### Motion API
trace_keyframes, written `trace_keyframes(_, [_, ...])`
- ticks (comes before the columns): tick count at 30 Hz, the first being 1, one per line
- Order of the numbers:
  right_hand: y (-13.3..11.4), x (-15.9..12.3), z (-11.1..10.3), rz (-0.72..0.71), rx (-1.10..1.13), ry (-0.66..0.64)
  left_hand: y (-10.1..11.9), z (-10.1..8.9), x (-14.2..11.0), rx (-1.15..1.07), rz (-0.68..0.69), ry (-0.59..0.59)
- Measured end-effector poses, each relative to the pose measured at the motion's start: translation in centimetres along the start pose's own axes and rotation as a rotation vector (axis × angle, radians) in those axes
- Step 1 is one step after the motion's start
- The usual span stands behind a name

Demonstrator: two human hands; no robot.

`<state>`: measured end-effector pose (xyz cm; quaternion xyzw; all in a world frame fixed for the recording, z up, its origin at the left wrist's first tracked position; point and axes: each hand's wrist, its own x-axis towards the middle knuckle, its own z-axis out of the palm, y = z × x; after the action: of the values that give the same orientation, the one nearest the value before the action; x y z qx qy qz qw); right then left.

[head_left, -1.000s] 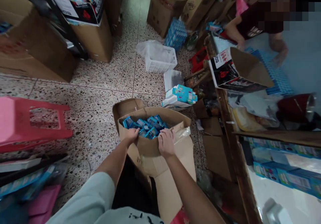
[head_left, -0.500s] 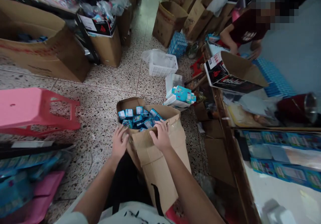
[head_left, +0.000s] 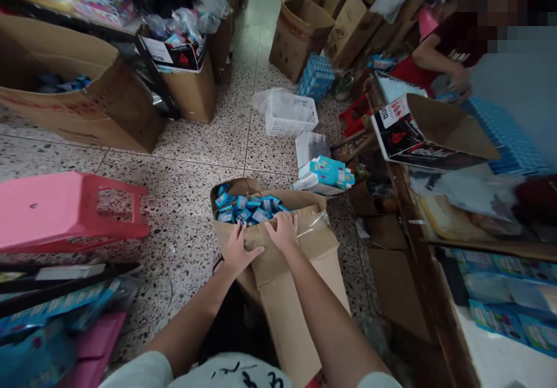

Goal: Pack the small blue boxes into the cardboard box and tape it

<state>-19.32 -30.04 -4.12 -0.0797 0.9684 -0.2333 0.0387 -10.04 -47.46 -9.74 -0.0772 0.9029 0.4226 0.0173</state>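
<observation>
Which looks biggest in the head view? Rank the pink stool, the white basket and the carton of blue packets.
1. pink stool, widest in frame, though near the camera.
2. carton of blue packets, gripped at its near edge by the left hand and right hand; close to the stool.
3. white basket, smallest, but farther off.

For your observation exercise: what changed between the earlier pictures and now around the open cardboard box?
The left hand moved right along the brown cardboard box's near flap, now gripping it beside the right hand. The small blue packets stayed inside; the pink plastic stool stayed put.
</observation>
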Motion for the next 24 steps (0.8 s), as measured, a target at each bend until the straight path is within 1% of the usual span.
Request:
trace_keyframes(2, [-0.3, -0.2, -0.5, 0.002, -0.015, -0.006, 0.3, -0.6, 0.1, 0.010, -0.005, -0.021])
trace_keyframes(5, [-0.8, -1.4, -1.5, -0.034, -0.023, -0.025, 0.9, -1.7, -0.8, 0.021, -0.010, -0.025])
trace_keyframes(7, [-1.3, -2.6, -2.3, -0.072, -0.021, -0.030, 1.3, -2.6, -2.0, 0.030, -0.022, -0.006])
trace_keyframes(10, [-2.5, -5.0, -4.0, -0.124, -0.013, -0.017, 2.4, -3.3, -4.6, 0.035, -0.049, 0.049])
trace_keyframes(12, [-3.1, -7.1, -5.7, -0.145, -0.012, -0.001, 3.3, -3.4, -6.7, 0.024, -0.055, 0.076])
trace_keyframes(14, [-3.2, -9.5, -7.7, -0.157, -0.018, 0.010, 4.3, -3.2, -8.8, 0.002, -0.034, 0.064])
trace_keyframes(16, [-2.7, -12.0, -9.5, -0.164, -0.031, 0.008, 5.3, -2.9, -10.4, -0.024, 0.001, 0.014])
trace_keyframes(18, [-1.6, -13.7, -10.5, -0.165, -0.047, -0.010, 6.2, -2.5, -11.3, -0.044, 0.026, -0.050])
trace_keyframes(20, [-0.4, -14.0, -10.4, -0.149, -0.062, -0.034, 6.7, -2.2, -11.2, -0.051, 0.031, -0.109])
trace_keyframes(21, [0.1, -13.6, -9.9, -0.134, -0.069, -0.045, 6.8, -2.0, -10.7, -0.049, 0.025, -0.134])
trace_keyframes(22, [0.6, -12.7, -9.1, -0.113, -0.075, -0.055, 6.7, -1.8, -9.8, -0.045, 0.014, -0.154])
trace_keyframes(24, [0.9, -9.8, -7.1, -0.074, -0.083, -0.073, 6.0, -1.7, -7.2, -0.026, -0.027, -0.174])
